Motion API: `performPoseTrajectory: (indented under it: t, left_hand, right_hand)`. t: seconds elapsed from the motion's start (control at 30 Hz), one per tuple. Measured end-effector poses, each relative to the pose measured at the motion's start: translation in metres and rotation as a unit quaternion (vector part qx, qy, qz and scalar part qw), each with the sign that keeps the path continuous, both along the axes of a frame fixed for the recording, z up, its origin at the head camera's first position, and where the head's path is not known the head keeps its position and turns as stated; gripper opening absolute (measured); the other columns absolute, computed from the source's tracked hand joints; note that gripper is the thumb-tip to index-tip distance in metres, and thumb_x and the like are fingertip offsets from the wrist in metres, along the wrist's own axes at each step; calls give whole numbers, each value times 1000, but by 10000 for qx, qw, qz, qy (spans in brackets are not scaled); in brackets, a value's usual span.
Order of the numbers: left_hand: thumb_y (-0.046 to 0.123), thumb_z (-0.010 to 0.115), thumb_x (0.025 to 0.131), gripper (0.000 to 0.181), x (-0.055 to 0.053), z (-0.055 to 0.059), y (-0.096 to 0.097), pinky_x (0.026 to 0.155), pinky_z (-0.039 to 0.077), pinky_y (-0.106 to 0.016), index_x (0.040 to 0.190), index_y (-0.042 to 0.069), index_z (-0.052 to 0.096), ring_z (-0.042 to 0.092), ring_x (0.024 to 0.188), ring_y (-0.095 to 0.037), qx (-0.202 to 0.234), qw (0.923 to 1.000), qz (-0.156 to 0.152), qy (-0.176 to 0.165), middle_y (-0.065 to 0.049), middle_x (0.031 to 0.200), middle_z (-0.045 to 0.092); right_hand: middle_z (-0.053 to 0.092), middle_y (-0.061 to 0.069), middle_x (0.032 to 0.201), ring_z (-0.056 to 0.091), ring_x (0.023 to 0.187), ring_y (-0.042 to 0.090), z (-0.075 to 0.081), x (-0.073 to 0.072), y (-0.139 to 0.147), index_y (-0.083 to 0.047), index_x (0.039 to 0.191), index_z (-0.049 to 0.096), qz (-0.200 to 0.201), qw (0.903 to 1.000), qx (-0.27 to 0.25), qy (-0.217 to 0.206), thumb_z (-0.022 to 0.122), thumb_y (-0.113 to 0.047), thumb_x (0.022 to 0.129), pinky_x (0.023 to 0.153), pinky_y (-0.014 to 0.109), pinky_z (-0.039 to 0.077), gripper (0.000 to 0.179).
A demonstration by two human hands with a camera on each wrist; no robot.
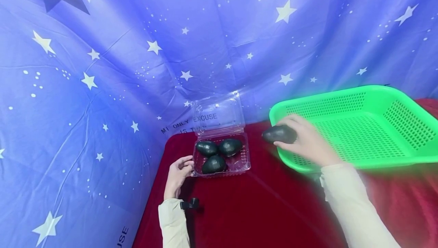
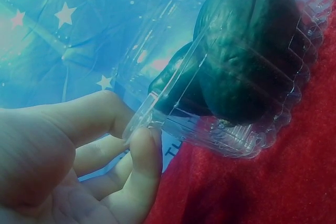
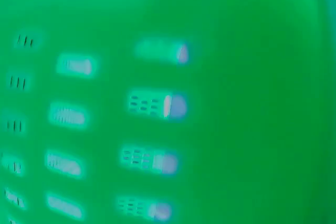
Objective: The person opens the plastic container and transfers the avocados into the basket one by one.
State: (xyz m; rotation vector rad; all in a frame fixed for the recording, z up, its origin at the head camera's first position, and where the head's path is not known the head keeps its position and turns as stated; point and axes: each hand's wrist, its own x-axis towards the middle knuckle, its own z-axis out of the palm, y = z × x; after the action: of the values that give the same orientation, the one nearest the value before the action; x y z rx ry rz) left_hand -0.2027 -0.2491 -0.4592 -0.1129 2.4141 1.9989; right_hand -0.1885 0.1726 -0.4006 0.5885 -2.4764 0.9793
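Note:
Three dark green avocados [image 1: 213, 164] lie in the base of a clear plastic clamshell box [image 1: 247, 160], whose lid [image 1: 219, 113] stands raised at the back. My left hand [image 1: 178, 172] pinches the box's left front corner. In the left wrist view, thumb and fingers meet on the thin plastic rim [image 2: 140, 116] beside the avocados [image 2: 247, 51]. To the right of the box, my right hand [image 1: 304, 139] grips another avocado [image 1: 280, 134] in the air, by the left rim of a green plastic basket [image 1: 349, 134].
A red cloth [image 1: 246, 210] covers the table. Behind and to the left hangs a blue curtain [image 1: 212, 50] with white stars. The basket's slotted wall [image 3: 252, 108] fills the right wrist view. A black strap [image 1: 190, 203] is on the left wrist.

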Motion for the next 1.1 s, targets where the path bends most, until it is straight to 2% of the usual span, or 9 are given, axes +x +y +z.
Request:
performPoseTrajectory:
  t: [0.3,0.7,0.97,1.1]
  left_hand:
    - [-9,59,85,43,0,2,0,59,54,-20,128,-12,57,61,68,-5,35,10000,24,-77,-17,98,68]
    - [-9,57,86,41,-2,1,-2,61,54,-20,126,-11,59,62,72,-8,30,9999,70,-71,-18,99,68]
    - [-8,57,85,42,-2,1,-1,61,54,-20,127,-11,58,61,71,-8,66,9999,34,-104,-16,98,67]
    - [-8,57,85,43,-3,-1,-1,60,54,-20,127,-11,58,61,71,-8,43,9999,44,-100,-19,100,67]
  right_hand:
    - [61,0,110,57,103,19,-5,1,10,-15,117,67,-120,9999,-84,-31,87,-20,74,87,46,52,48]
    - [60,0,107,55,99,18,-6,5,22,-12,114,68,-321,9994,-108,-70,87,-21,73,85,44,49,46]
    - [61,2,111,55,105,22,-10,7,32,-14,116,68,-456,9972,-163,-570,87,-27,75,91,49,46,47]
    - [62,3,114,55,108,23,-12,7,36,-17,117,69,-418,9969,-121,-660,86,-29,76,92,50,46,46]
